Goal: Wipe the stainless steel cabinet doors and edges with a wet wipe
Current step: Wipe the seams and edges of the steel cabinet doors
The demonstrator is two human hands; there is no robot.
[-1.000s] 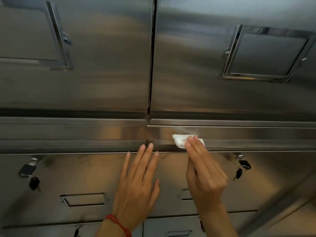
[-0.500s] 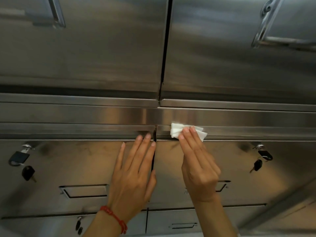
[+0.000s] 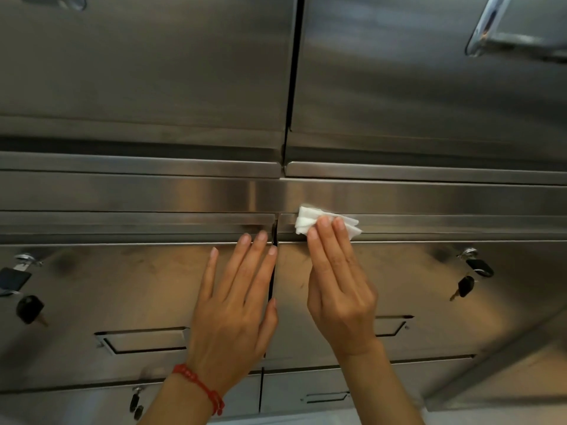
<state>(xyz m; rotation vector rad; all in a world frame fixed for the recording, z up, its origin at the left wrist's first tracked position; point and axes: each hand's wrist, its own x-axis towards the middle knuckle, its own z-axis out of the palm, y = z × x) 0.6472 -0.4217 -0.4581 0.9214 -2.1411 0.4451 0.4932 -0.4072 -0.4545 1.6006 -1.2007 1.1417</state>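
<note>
At centre frame, the right hand (image 3: pixel 339 289) presses a crumpled white wet wipe (image 3: pixel 310 221) under straight fingertips against the top edge of the right-hand brushed stainless steel cabinet door (image 3: pixel 429 280). Just left of it, the left hand (image 3: pixel 236 308), red cord bracelet (image 3: pixel 199 384) at the wrist, lies flat with fingers extended on the neighbouring left steel door (image 3: pixel 107 286), beside the dark vertical gap (image 3: pixel 274 240). Black keys (image 3: pixel 464 286) hang at right.

Steel cabinet front, both my hands near the centre seam (image 3: pixel 274 271).

Left of the seam my flat left hand (image 3: pixel 236 314) blocks the door face; right of it my right hand (image 3: pixel 339 286) and wet wipe (image 3: pixel 306 222) block the ledge. Farther out, keys (image 3: pixel 29 308) hang left and right (image 3: pixel 466 285); bare steel lies between.
</note>
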